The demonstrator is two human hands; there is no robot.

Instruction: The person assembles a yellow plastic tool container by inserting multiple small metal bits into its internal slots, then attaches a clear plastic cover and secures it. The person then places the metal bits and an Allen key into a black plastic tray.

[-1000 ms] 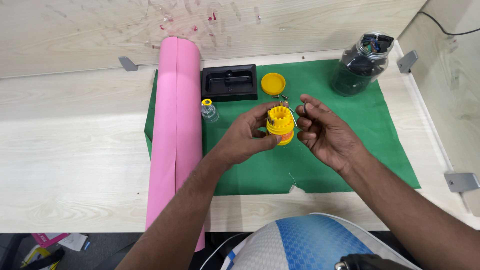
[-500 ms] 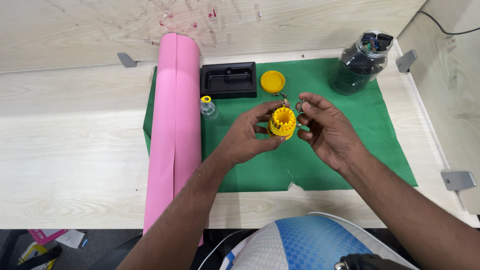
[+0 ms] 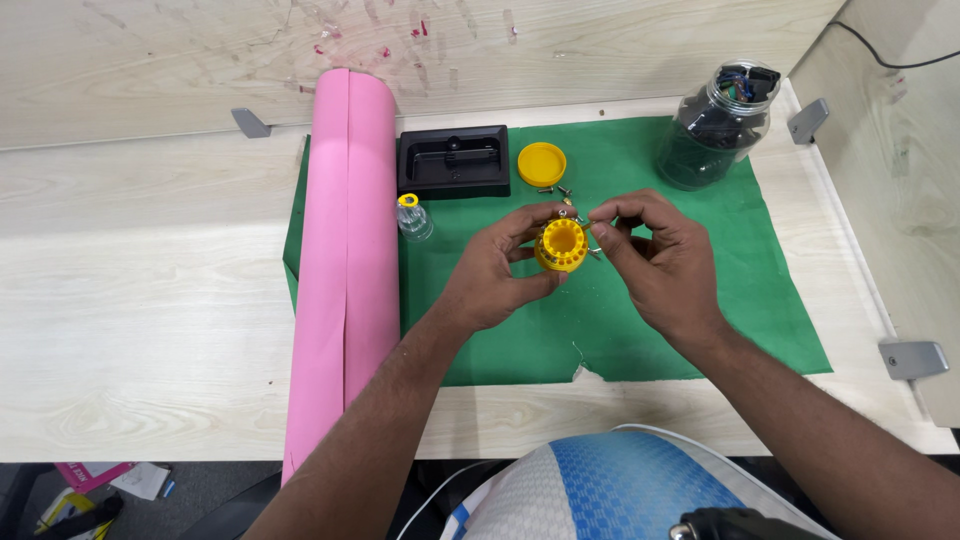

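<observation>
While my left hand (image 3: 497, 283) curls around the yellow bit holder (image 3: 560, 245), fingers and thumb clamped on its ribbed side so the ring of sockets faces up at me, my right hand (image 3: 655, 262) sits just beside it with thumb and forefinger pinched together on a small metal bit (image 3: 594, 228) at the holder's upper right rim; whether that bit is already seated in a socket I cannot tell. The holder hangs above the middle of the green mat (image 3: 760, 290), not resting on it. Behind it on the mat I see the yellow cap (image 3: 541, 164), a few loose bits (image 3: 556, 190) just in front of the cap, a black tray (image 3: 453, 162), and a small clear handle with a yellow top (image 3: 411, 217) near the pink roll (image 3: 345, 270), which lies along the mat's left edge. A clear jar of dark parts (image 3: 718, 125) stands at the far right corner, well apart from my hands. There is open mat to the right and in front of the hands, and bare worktop (image 3: 140, 290) left of the roll; the mat's near edge has a small tear. Compared with a second ago, the holder sits slightly lower and more face-up in my left hand, and my right fingertips have closed in on its rim
</observation>
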